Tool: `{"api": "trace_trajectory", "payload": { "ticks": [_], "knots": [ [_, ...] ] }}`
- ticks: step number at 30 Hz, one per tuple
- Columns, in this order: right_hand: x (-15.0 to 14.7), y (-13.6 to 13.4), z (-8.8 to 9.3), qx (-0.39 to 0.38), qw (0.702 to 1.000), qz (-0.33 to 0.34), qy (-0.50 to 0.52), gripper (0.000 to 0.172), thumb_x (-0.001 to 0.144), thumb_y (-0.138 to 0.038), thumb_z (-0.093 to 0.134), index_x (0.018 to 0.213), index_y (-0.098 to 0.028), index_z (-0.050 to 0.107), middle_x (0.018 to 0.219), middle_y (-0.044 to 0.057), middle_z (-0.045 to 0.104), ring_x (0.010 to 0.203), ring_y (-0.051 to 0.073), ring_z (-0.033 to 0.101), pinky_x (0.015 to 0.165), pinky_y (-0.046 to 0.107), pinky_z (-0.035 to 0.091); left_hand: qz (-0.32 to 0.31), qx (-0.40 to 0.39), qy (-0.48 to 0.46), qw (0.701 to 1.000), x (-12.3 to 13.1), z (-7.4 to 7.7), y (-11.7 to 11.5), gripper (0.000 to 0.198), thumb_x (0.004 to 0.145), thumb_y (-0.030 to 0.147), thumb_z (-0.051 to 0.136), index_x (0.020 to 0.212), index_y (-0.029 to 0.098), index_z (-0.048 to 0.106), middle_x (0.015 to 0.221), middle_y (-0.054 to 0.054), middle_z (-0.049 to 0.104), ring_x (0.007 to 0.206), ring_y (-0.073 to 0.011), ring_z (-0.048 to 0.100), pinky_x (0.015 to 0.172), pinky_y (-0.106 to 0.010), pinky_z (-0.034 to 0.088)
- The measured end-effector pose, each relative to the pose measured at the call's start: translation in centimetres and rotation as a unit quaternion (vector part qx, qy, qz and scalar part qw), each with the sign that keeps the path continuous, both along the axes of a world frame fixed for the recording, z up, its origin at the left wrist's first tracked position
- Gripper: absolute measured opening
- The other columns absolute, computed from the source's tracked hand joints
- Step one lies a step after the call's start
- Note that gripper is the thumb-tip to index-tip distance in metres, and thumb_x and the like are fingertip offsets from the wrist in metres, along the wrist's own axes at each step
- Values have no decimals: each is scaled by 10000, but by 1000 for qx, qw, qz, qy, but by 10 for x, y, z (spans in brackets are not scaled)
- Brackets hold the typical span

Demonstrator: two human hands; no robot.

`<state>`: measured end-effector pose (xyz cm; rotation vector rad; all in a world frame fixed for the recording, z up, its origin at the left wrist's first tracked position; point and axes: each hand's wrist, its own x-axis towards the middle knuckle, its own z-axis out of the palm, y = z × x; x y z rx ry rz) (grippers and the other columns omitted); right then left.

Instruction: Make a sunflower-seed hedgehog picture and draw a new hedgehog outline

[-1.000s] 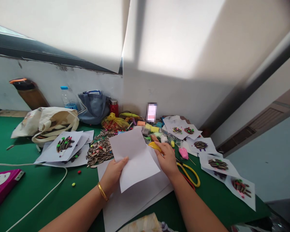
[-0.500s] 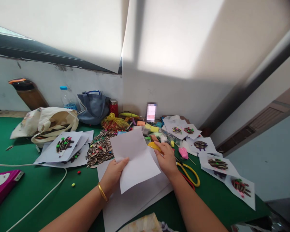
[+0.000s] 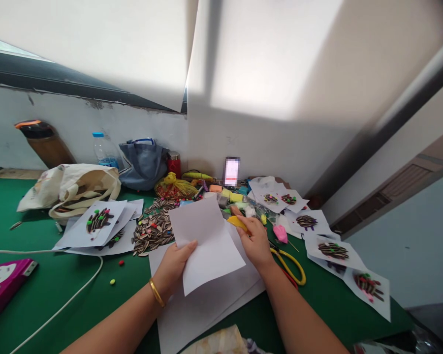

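Observation:
My left hand [image 3: 173, 268], with a gold bangle on the wrist, pinches the lower left edge of a creased white sheet of paper [image 3: 206, 243] and holds it up over the table. My right hand [image 3: 256, 241] is closed at the sheet's right edge, with a yellow object [image 3: 237, 222] between its fingers. Under the sheet lies a stack of white paper [image 3: 206, 305] on the green table [image 3: 40, 290].
A heap of sunflower seeds [image 3: 153, 228] lies left of the sheet. Finished seed pictures [image 3: 99, 221] lie at left, more seed pictures [image 3: 334, 250] at right. Yellow-handled scissors [image 3: 290, 265], a pink clay lump [image 3: 280, 233], bags [image 3: 72, 187], a bottle [image 3: 103, 150] and a white cable [image 3: 59, 305] crowd the table.

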<state>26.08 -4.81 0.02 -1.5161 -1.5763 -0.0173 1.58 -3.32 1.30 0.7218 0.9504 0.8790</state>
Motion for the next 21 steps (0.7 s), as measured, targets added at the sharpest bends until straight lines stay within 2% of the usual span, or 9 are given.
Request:
{"api": "trace_trajectory", "payload": {
  "ticks": [6, 15, 21],
  "knots": [
    [-1, 1, -3, -3, 1000, 1, -4, 351, 881, -277, 567, 1225, -255, 634, 1041, 66, 621, 993, 228, 569, 893, 394, 465, -15, -7, 9, 1000, 1, 0, -1, 407, 715, 260, 766, 1069, 88, 662, 809, -117, 740, 601, -210, 683, 543, -292, 535],
    [1, 1, -2, 8, 1000, -11, 14, 338, 885, -286, 559, 1212, -269, 642, 1043, 70, 622, 988, 230, 577, 878, 394, 484, -12, -8, 6, 1000, 0, -2, 0, 417, 678, 302, 797, 1017, 89, 679, 771, -108, 734, 592, -208, 681, 529, -280, 526],
    [2, 1, -1, 5, 1000, -6, 16, 339, 886, -277, 563, 1214, -249, 642, 1045, 72, 617, 983, 225, 577, 885, 394, 482, -16, -5, 0, 1000, 0, -2, 0, 434, 705, 271, 776, 1080, 85, 661, 824, -125, 739, 617, -211, 687, 549, -289, 537]
  ]
}}
